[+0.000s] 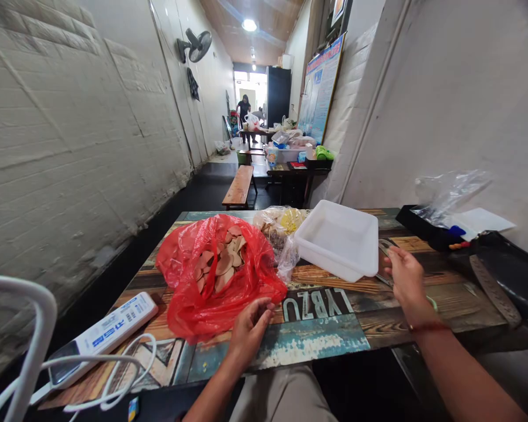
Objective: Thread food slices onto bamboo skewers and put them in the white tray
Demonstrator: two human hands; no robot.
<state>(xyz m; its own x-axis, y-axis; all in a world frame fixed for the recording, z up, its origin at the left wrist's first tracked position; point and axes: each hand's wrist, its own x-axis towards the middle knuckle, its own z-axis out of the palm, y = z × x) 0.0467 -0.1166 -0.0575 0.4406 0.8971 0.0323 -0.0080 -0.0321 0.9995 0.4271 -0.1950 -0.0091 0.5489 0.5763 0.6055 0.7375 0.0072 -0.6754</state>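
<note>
My left hand (250, 325) rests at the near right side of a red plastic bag (224, 293). Its fingers are loosely curved, the thumb stands a little apart, and nothing shows in it. Inside the open bag lie many flat, brownish, disc-like pieces (224, 261). To the right, my right hand (407, 278) is beside an empty white plastic tub (338, 240). Its bent fingers are at the edge of a thin, flat, dark object with a pale rim (383, 261), partly hidden by the tub and hand. Clear bags with pale and yellow contents (286, 223) lie behind the red bag.
A white power strip (105, 334) with looped white cables (127, 375) lies at the left. Thin brown sticks (341, 283) lie before the tub. At the right are a black tray (426, 228) and a black bag (519, 275). A person (243, 111) stands far back.
</note>
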